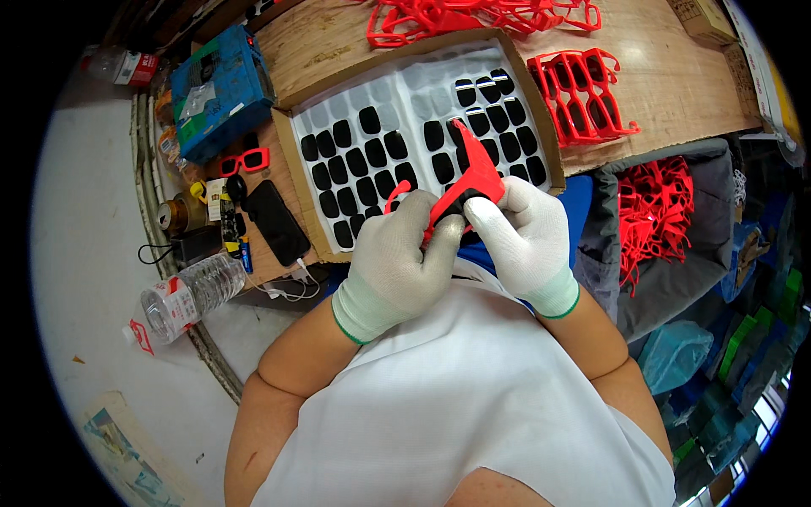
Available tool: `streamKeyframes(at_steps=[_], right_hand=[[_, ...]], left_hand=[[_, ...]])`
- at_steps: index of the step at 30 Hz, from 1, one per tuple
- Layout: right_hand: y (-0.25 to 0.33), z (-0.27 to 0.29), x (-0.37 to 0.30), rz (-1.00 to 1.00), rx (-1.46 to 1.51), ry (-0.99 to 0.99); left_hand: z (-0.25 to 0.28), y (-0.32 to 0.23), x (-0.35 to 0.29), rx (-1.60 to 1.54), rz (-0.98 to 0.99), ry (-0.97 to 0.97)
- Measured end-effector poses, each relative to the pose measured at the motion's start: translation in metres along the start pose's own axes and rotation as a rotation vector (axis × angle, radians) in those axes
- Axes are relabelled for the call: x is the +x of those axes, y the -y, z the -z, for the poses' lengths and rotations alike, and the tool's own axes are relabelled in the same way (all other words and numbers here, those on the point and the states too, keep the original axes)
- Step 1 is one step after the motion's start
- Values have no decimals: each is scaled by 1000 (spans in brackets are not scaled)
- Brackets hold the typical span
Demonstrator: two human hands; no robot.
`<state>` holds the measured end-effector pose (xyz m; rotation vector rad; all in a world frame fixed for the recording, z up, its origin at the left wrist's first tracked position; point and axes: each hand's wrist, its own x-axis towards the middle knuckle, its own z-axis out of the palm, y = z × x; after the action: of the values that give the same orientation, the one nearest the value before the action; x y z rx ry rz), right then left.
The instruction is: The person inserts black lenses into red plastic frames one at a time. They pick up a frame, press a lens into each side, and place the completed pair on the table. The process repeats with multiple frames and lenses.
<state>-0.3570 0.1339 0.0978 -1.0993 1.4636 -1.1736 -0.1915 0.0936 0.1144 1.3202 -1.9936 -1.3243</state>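
In front of my chest, my left hand [404,252] in a white knit glove, greyed at the fingers, grips a red sunglasses frame [481,171]. My right hand [530,241], gloved in cleaner white, pinches the frame's other side. Its thumb presses by a dark lens [460,203] at the frame's opening. One temple arm points up and away over a shallow cardboard box [297,173]. White sheeting lines this box, with several dark lenses [356,160] laid out in rows. My fingers hide part of the frame, so I cannot tell how fully the lens is seated.
Stacked red sunglasses [583,97] stand right of the box; more red frames [473,19] lie beyond it. A grey-lined bin [710,253] at right holds red frames. Left are a blue metal box [221,93], a phone [276,221] with cable, and a plastic bottle [190,296].
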Motion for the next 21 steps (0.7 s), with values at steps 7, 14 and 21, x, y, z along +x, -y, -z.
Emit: streamKeyframes(at_steps=[7, 14, 21], right_hand=[[2, -5, -1, 57, -88, -19], [6, 2, 3, 130, 8, 135], [34, -2, 4, 144, -221, 177]], left_hand=[[0, 9, -1, 45, -139, -40], [7, 9, -7, -248, -164, -45], [3, 7, -10, 30, -333, -190]])
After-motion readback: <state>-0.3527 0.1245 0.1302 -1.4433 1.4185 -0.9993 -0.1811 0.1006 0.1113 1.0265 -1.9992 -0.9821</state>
